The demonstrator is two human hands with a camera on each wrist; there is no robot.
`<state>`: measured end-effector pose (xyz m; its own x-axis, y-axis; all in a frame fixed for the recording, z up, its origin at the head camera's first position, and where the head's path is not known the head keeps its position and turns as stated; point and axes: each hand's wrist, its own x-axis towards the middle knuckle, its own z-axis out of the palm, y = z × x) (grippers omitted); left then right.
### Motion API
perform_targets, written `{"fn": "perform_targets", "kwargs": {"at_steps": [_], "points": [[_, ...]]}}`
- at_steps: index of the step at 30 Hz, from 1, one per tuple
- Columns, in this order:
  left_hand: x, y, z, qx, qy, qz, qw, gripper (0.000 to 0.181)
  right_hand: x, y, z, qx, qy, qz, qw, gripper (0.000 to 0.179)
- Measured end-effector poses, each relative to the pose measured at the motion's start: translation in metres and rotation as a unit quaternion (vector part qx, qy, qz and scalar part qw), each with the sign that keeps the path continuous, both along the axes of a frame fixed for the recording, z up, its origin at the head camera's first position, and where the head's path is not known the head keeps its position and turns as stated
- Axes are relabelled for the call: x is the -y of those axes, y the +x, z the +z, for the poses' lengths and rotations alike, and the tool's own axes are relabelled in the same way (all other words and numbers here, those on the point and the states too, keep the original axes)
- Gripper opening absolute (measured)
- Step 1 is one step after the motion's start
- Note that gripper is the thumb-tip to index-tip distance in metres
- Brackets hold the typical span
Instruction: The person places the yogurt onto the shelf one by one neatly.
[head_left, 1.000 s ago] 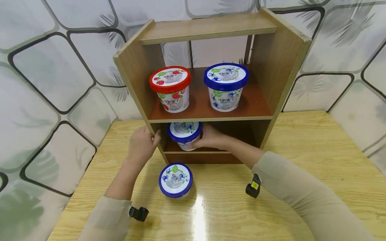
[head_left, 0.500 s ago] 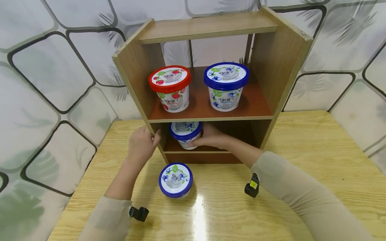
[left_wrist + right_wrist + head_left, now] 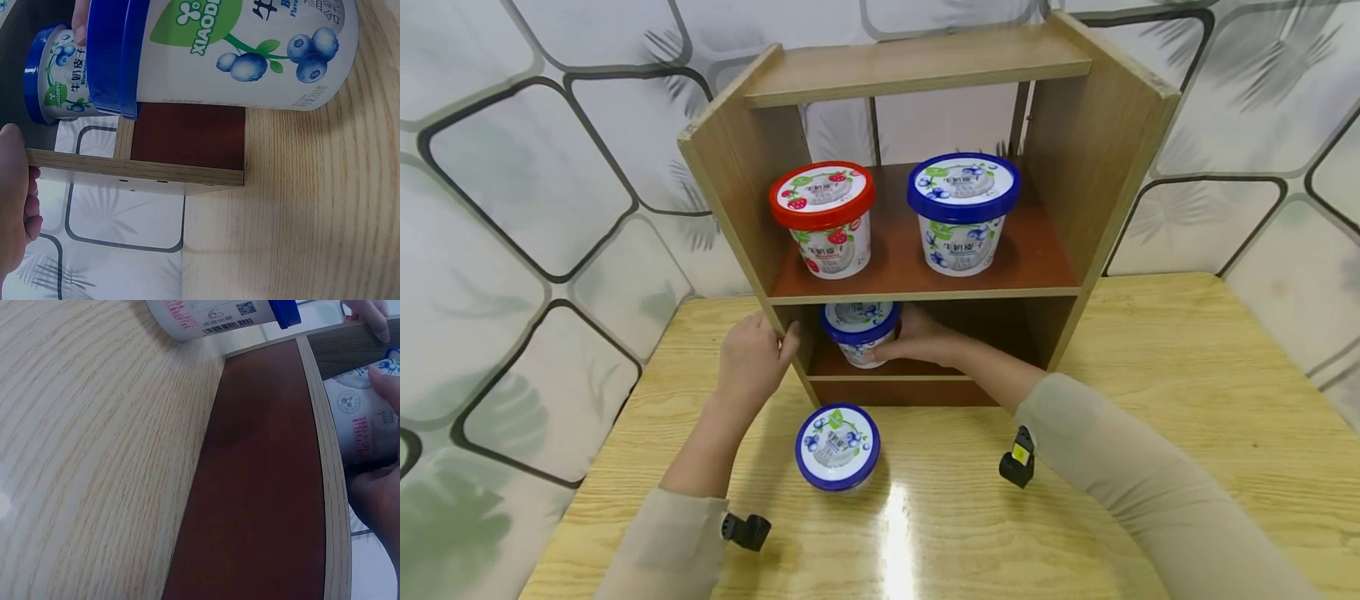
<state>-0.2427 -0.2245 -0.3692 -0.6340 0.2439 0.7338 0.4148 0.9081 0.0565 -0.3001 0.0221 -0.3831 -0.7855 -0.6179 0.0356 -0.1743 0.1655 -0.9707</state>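
My right hand [image 3: 921, 336] grips a blue-lidded ice cream tub [image 3: 853, 337] in the lower compartment of the wooden shelf [image 3: 925, 296], near its left side. Blueberries decorate the tub's white body. In the right wrist view the fingers and thumb wrap round the held tub [image 3: 362, 422]; the upper shelf board hides part of its lid in the head view. My left hand [image 3: 752, 354] holds the front edge of the shelf's left side panel [image 3: 724, 179], thumb inside and fingers outside, as the left wrist view shows of this hand [image 3: 14, 206].
Another blue-lidded tub [image 3: 837, 447] stands on the wooden table [image 3: 955, 492] before the shelf's left front. On the upper board sit a red-lidded strawberry tub [image 3: 823, 221] at left and a blue-lidded blueberry tub [image 3: 962, 215] at right. A patterned wall covering [image 3: 497, 175] rises behind.
The right hand has pushed the gripped tub slightly deeper into the lower compartment, its forearm shifting a little left. The left hand keeps its hold on the side panel.
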Motion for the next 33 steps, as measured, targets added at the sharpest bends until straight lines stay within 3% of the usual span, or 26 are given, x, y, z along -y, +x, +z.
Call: {"fn": "perform_targets", "kwargs": {"at_steps": [6, 16, 33], "points": [[-0.0007, -0.0008, 0.0016, -0.011, 0.002, -0.006, 0.9999, 0.023, -0.0001, -0.0032, 0.0003, -0.001, -0.005, -0.006, 1.0, 0.087], [-0.0018, -0.0003, 0.0031, -0.006, 0.005, -0.005, 1.0, 0.025, 0.0007, -0.0069, -0.0017, 0.007, -0.053, 0.013, 0.9985, 0.086], [0.0001, 0.0004, -0.002, -0.006, 0.008, -0.009, 0.9999, 0.025, -0.0047, -0.001, -0.0047, -0.027, 0.025, -0.026, 0.999, 0.095]]}}
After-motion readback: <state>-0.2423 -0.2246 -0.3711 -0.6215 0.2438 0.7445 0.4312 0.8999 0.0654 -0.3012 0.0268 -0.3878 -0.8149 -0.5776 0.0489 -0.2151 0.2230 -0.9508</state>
